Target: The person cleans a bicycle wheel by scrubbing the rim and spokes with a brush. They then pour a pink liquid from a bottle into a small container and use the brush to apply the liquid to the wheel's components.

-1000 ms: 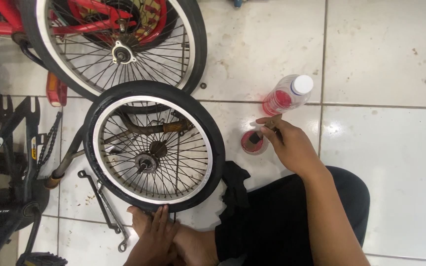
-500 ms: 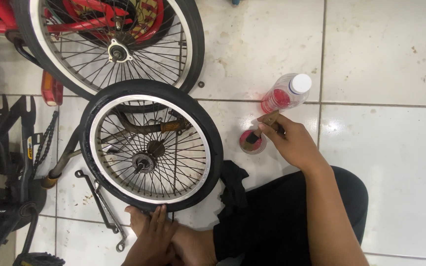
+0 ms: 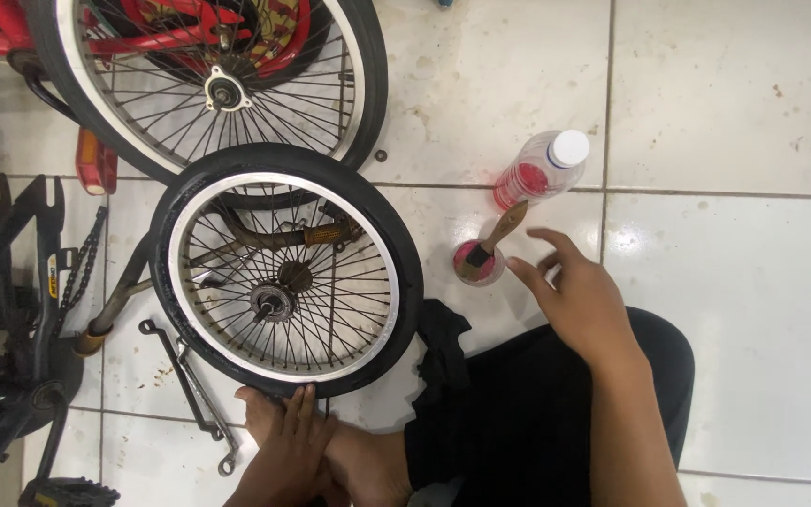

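Note:
A small bicycle wheel (image 3: 283,272) with a black tyre and white rim lies flat on the tiled floor. My left hand (image 3: 283,451) rests at its near edge, next to a bare foot, fingers spread on the tyre. My right hand (image 3: 574,296) hovers open just right of a small cup of red liquid (image 3: 478,263), in which a wooden-handled brush (image 3: 497,233) leans. A clear plastic bottle with red liquid and a white cap (image 3: 542,169) lies behind the cup.
A second, larger wheel on a red bicycle frame (image 3: 227,75) stands at the top left. A black bicycle frame with chain (image 3: 30,282) lies at the left. Wrenches (image 3: 190,385) rest on the floor by the wheel. A black cloth (image 3: 443,343) lies near my dark-trousered knee.
My right hand has let go of the brush, which now leans in the cup, and has drawn back to the right. The left hand stays at the tyre.

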